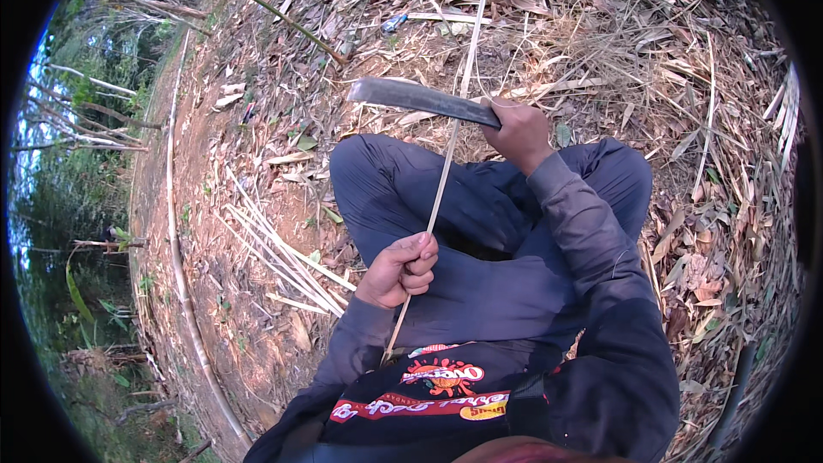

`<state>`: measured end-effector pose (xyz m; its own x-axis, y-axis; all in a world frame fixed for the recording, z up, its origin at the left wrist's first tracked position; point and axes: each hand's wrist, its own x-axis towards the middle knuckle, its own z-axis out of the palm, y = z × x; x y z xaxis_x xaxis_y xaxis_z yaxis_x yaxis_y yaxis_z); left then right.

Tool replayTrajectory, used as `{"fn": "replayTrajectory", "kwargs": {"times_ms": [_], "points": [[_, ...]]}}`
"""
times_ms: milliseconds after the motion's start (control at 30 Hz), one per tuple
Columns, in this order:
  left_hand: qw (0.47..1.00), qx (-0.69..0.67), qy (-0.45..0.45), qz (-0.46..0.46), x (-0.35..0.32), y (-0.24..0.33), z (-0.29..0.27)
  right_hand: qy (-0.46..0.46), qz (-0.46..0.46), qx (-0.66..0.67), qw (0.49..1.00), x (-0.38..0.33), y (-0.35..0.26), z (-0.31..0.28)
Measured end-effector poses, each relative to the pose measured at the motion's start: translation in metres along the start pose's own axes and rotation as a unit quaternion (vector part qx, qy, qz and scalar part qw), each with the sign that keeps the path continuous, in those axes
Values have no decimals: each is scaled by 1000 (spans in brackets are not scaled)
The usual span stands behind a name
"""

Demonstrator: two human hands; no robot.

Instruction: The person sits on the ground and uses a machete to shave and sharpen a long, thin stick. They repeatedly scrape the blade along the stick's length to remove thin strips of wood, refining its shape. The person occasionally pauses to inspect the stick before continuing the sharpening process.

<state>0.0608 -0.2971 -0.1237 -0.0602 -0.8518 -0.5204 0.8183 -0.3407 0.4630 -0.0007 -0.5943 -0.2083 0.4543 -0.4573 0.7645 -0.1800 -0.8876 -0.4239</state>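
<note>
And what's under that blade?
A pale strip passes under the blade, showing on both sides of it, with leaf litter on the ground beyond. The stretch right where they cross is covered, so I can't tell whether they touch.

My feed covers an outdoor site. The ground surface is brown soil (199, 167), overlaid at the centre and right by dry leaf litter (746, 223). A long, pale pole (171, 197) lies along the left side. Beyond it, I register dense green vegetation (64, 214) with bare branches (99, 133). Illumination is daylight, with sunlit patches alternating with shade.
</note>
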Motion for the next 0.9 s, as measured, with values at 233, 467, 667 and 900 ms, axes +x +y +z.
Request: {"fn": "replayTrajectory", "kwargs": {"times_ms": [233, 467, 667, 900], "points": [[998, 45, 47, -18, -35, 5, 7, -59, 222, -71, 971, 20, 69, -8], [997, 50, 56, -12, -39, 8, 7, -1, 44, -26, 999, 17, 25, -12], [979, 153, 133, 1, -86, -10, 5, -3, 475, -84, 876, 25, 104, -28], [968, 145, 192, 66, -64, -9, 5, 82, 435, 57, 895, 28, 67, -18]]}}
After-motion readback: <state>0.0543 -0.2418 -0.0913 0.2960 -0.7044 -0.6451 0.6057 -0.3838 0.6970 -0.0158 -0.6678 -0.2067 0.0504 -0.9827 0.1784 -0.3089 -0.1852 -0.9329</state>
